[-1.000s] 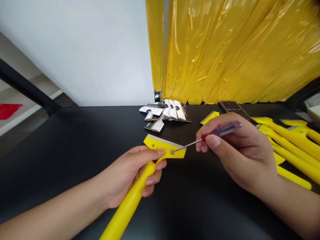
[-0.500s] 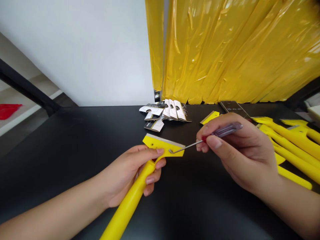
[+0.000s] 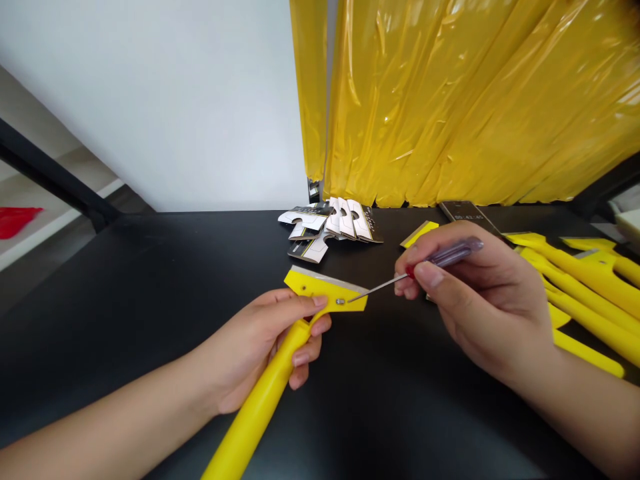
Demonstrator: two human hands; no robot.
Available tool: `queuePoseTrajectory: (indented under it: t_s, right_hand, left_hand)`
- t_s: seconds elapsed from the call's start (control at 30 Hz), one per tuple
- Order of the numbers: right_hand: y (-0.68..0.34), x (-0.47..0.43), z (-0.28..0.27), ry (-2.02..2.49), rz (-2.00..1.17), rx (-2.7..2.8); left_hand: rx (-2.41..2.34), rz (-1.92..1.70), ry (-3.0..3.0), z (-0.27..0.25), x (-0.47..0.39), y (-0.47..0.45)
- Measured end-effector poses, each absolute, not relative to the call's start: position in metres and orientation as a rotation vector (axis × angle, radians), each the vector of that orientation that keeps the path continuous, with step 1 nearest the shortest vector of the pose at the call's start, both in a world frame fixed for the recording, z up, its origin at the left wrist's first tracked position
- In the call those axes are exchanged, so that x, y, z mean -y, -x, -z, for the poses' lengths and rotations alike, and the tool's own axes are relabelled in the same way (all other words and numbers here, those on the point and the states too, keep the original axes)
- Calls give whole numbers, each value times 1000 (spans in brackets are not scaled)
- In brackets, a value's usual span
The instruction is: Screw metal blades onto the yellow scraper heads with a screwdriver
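Observation:
My left hand (image 3: 277, 327) is closed around the neck of a yellow scraper (image 3: 265, 400), its thumb pressed on the flat head. A metal blade edge runs along the far side of that head. On the head lies a small screw (image 3: 341, 301), with a small hole farther left. Between thumb and fingers, my right hand (image 3: 480, 300) pinches a screwdriver (image 3: 453, 253) with a clear purplish handle and red collar. Its thin shaft points down left, the tip just right of the screw; whether it touches the head I cannot tell.
Several folded white and black cards (image 3: 313, 230) are piled at the back of the black table (image 3: 150, 287). Several yellow scrapers (image 3: 595, 287) lie at the right, near a phone (image 3: 467, 213) showing a timer. Another yellow scraper head (image 3: 420, 233) sits behind my right hand. Yellow plastic sheeting (image 3: 450, 100) hangs behind.
The screwdriver tip has shifted slightly right, off the screw. The screw now lies flatter on the scraper head. My left hand has hardly moved.

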State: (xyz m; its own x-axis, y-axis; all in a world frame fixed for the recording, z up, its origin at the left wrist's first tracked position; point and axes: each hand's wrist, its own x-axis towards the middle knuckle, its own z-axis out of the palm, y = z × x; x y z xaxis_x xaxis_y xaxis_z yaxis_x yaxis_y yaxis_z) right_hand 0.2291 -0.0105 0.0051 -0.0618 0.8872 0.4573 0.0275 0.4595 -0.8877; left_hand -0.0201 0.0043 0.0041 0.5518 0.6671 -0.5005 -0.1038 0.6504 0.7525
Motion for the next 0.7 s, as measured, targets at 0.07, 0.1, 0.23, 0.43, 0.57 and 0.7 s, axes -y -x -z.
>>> queuePoseTrajectory:
  t_s: [0.07, 0.1, 0.23, 0.43, 0.57, 0.7]
  right_hand:
    - [-229, 11, -5, 848, -870, 1464]
    - [-229, 11, -5, 842, -871, 1466]
    - [-228, 12, -4, 824, -897, 1455]
    - [-229, 13, -4, 808, -907, 1513]
    - [-229, 13, -5, 839, -874, 1537]
    - [-229, 14, -3, 835, -880, 1509]
  left_hand:
    - [-875, -511, -729, -4, -4, 20]
    - [-871, -516, -725, -4, -4, 20]
    - [-869, -530, -708, -4, -4, 19]
    - [-892, -547, -689, -6, -2, 16]
    - [-899, -551, -679, -7, -3, 15]
    - [-896, -552, -680, -6, -3, 15]
